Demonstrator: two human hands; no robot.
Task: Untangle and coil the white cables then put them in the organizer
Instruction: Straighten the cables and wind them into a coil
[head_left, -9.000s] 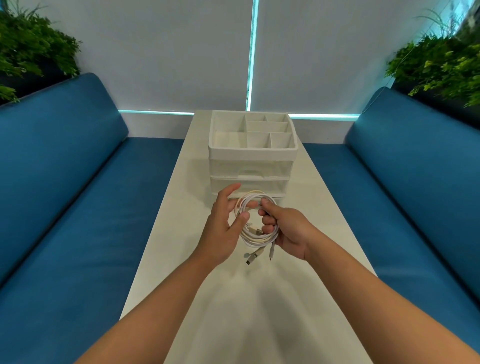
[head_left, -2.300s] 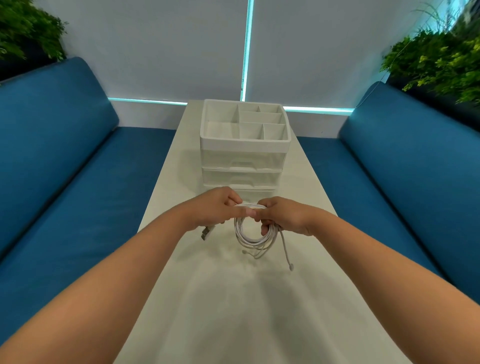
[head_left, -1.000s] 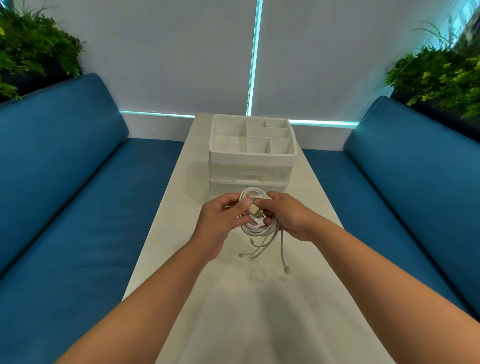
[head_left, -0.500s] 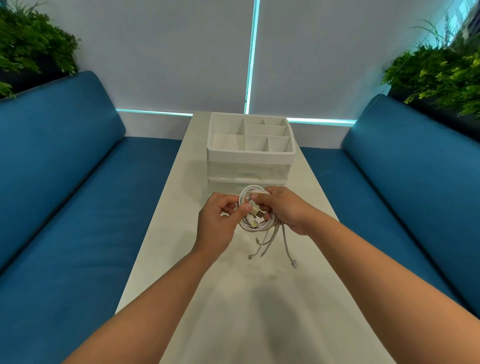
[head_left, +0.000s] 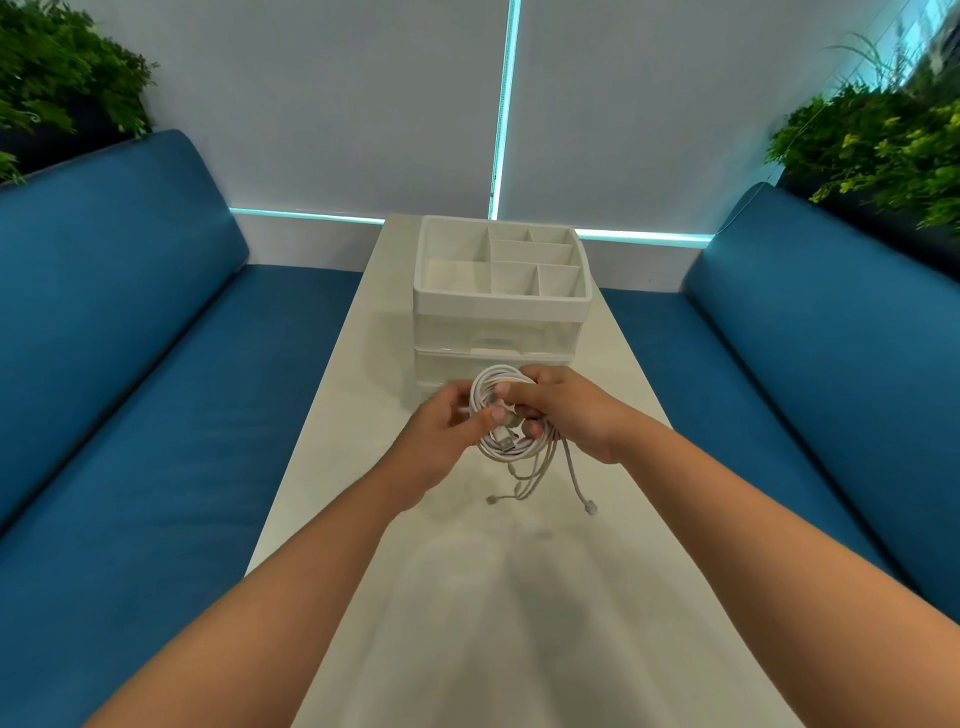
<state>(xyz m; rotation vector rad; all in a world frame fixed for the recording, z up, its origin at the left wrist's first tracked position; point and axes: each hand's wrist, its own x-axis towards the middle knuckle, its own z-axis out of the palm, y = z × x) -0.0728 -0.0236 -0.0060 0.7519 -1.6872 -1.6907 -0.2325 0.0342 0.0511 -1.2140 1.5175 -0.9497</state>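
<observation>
At the centre of the frame, both hands hold the coil of white cables (head_left: 496, 410) above the desk (head_left: 467, 597), just in front of the organizer (head_left: 501, 306). The right hand (head_left: 569, 413) grips the coil with curled fingers. The left hand (head_left: 441, 436) pinches it near a plug. Several loose cable ends hang below the coil. All top compartments of the organizer are without cables.

Head view, forward-down, near table (head_left: 467, 597)
</observation>
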